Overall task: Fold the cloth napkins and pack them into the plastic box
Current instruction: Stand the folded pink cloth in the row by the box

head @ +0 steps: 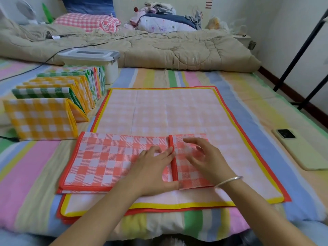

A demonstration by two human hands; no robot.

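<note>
Left hand (154, 167) flat, pressing red-checked napkin (110, 160) | right hand (205, 158) open, hovering | step: mid-fold | next: fold again, likely; plastic box (92, 59) lidded.

Folded napkins (53, 96) block box (92, 63) from front.

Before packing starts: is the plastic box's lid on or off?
On. The grey-handled lid sits flat atop the plastic box, behind the row of folded napkins. Whether it is latched cannot be told.

Single head-worn view, forward and down, close over the bed (177, 77).
</note>
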